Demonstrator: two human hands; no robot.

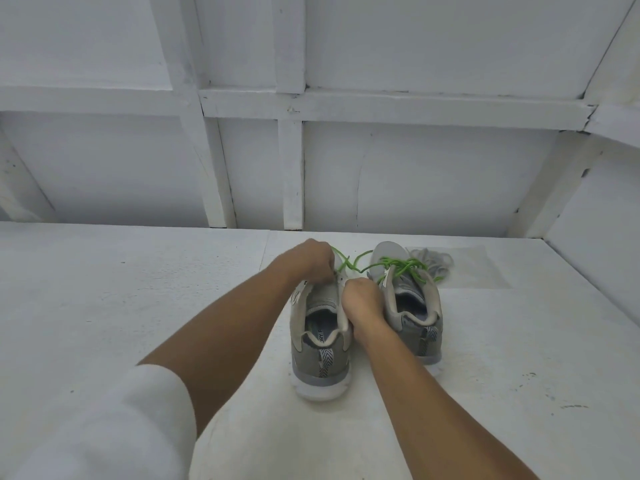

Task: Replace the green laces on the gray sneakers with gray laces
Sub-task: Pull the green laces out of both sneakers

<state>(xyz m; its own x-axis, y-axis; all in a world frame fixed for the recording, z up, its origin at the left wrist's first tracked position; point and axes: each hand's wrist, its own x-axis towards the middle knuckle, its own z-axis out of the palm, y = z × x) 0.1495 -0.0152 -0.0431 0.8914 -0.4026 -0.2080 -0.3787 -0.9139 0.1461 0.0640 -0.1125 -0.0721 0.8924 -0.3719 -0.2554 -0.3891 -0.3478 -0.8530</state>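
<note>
Two gray sneakers stand side by side on the white table [138, 306], heels toward me. Over the left sneaker [320, 355] my left hand [310, 259] is curled at the front of the lacing, where a loose green lace [346, 261] runs out to the right. My right hand [362, 301] grips the right side of that sneaker's collar. The right sneaker [412, 306] still carries a tangle of green lace [401, 265] across its tongue. Gray laces [431, 263] lie in a small heap just beyond the right sneaker.
A clear plastic sheet or bag [474, 268] lies flat under the gray laces at the back right. A white panelled wall [311, 168] rises straight behind the table's far edge. A white sleeve covers my upper left arm.
</note>
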